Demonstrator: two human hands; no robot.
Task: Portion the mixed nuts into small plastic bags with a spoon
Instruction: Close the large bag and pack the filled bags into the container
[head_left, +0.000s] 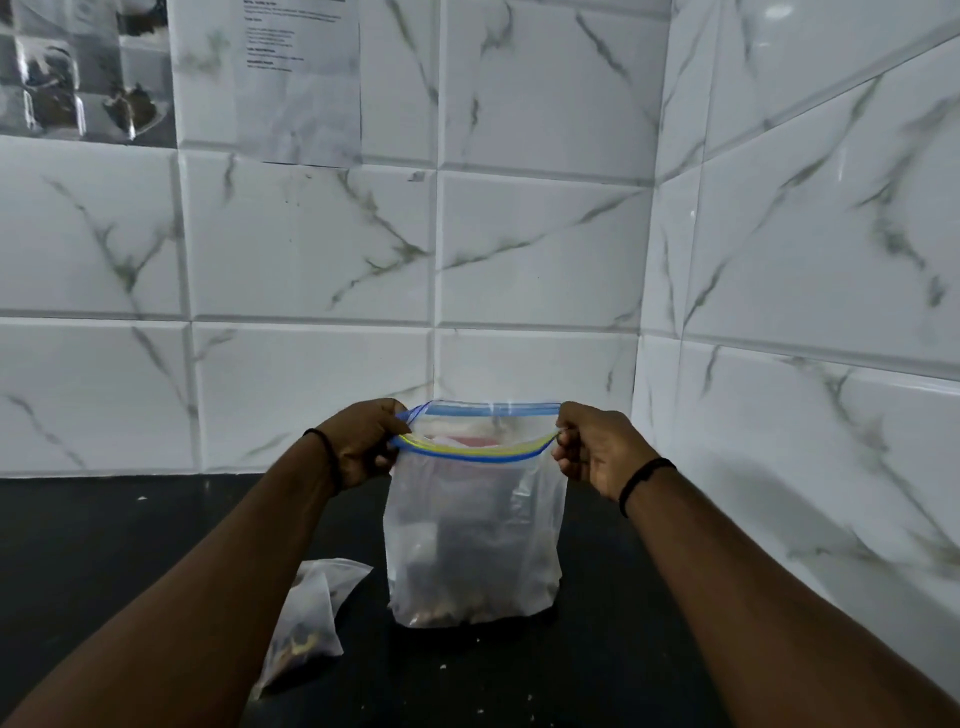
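Observation:
A large translucent zip bag (475, 540) with a blue and yellow seal strip stands upright on the black counter (104, 545). Dark nuts show dimly at its bottom, and something reddish shows through its mouth. My left hand (361, 444) pinches the left end of the seal. My right hand (587, 449) pinches the right end. The mouth is pulled apart between them. A small plastic bag (311, 618) holding some nuts lies on the counter, left of the large bag. No spoon is in view.
White marble-patterned tiled walls (311, 249) meet in a corner just behind and to the right of the bag. A printed paper sheet (270, 78) hangs on the back wall. A few crumbs (441, 665) lie on the counter in front.

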